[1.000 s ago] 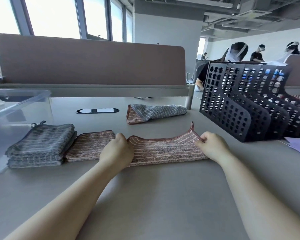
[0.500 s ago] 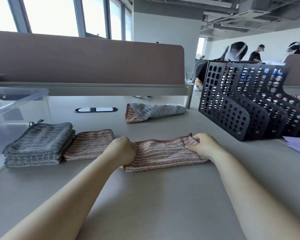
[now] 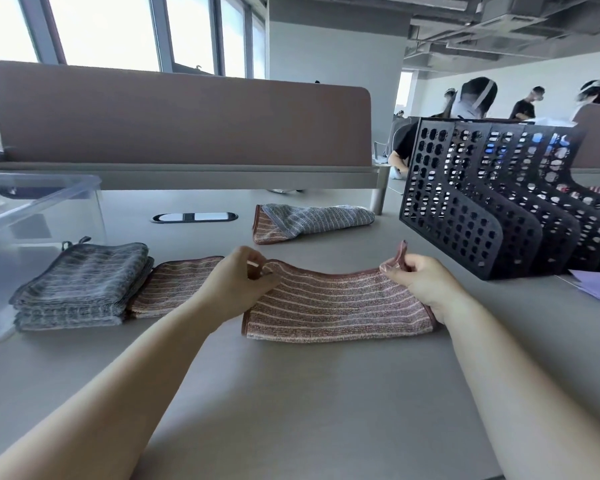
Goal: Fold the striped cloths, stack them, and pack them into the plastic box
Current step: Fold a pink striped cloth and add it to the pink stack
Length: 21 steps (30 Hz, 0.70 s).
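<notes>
Fingers (image 3: 253, 271) of left hand (image 3: 234, 287) and right hand (image 3: 421, 282) pinch far corners of the reddish-brown striped cloth (image 3: 336, 311). Soft, limp, light: corners probably grip best.

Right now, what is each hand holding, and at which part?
Both hold the red-brown striped cloth: the left hand pinches its far left corner, the right hand its far right corner.

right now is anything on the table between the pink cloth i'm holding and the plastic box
Yes. A folded pink cloth and a stack of folded gray cloths lie on the table along that path, the stack right beside the plastic box.
</notes>
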Tool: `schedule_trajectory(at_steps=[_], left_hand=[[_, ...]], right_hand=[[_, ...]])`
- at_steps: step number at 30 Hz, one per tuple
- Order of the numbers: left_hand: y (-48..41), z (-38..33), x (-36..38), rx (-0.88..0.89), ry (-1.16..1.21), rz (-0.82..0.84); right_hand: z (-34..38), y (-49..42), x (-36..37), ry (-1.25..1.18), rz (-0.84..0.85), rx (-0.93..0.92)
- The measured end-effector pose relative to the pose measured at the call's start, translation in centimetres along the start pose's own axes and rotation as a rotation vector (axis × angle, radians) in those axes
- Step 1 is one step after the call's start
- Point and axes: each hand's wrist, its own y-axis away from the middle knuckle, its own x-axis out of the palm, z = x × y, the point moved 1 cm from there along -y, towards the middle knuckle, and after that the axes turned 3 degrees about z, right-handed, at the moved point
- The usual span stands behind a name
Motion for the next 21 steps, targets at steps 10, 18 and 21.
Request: schedule_trajectory(at_steps=[10, 18, 21], left_hand=[[-0.3, 0.5, -0.5, 0.068, 0.236, -0.102], [0.2, 0.3, -0.5, 0.018, 0.407, 0.135], [0.0, 0.5, -0.2, -0.011, 0.412, 0.115]], right_hand=[[0.1, 0.0, -0.9, -0.269, -0.042, -0.087], [1.0, 0.4, -0.9, -0.437, -0.091, -0.217], [1.3, 0.8, -1.0, -0.422, -0.057, -0.248]])
